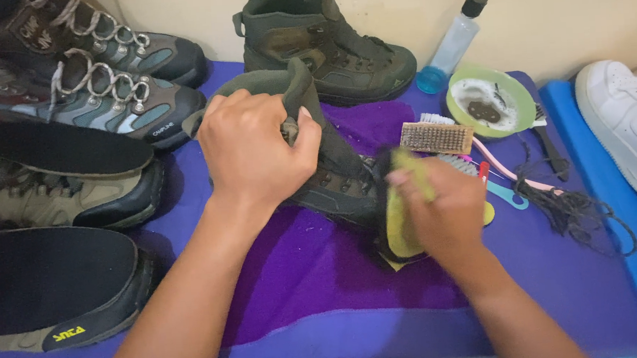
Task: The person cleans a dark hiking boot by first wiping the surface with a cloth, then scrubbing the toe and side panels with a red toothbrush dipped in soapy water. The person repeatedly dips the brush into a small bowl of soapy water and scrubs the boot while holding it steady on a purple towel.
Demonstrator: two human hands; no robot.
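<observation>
Head view, reading left to right. Far left of the counter (557, 290): two black insoles (41, 146) lying on tan boots (80, 206), with a grey-and-teal laced pair (118, 102) behind them.

Your left hand (255, 149) is closed around the collar of the olive boot (333, 178), thumb and fingers pinching the ankle padding, and holds it tipped over on the purple cloth (301, 267). The boot lies mid-counter, toe towards your right.

Your right hand (443, 209) is motion-blurred; its fingers look pressed together on a yellow cloth (401, 225) held flat against the toe end of the boot. The exact grip is hard to make out through the blur.

Behind stands the matching olive boot (341, 54), upright against the wall. To the right: a wooden bristle brush (436, 136), a clear bottle with blue liquid (453, 45), a green bowl (459, 84) with foamy water, slim brushes with pink and teal handles (503, 173), loose black laces (574, 213), and a white shoe (624, 126) at the far edge.

Judgement on technique: keep your left grip firm at the collar so the boot does not roll under the rubbing. Work the cloth with flat fingers, short overlapping strokes, following the seam between sole and upper. Keep the boot over the purple cloth so any drips land there and not on the counter.
</observation>
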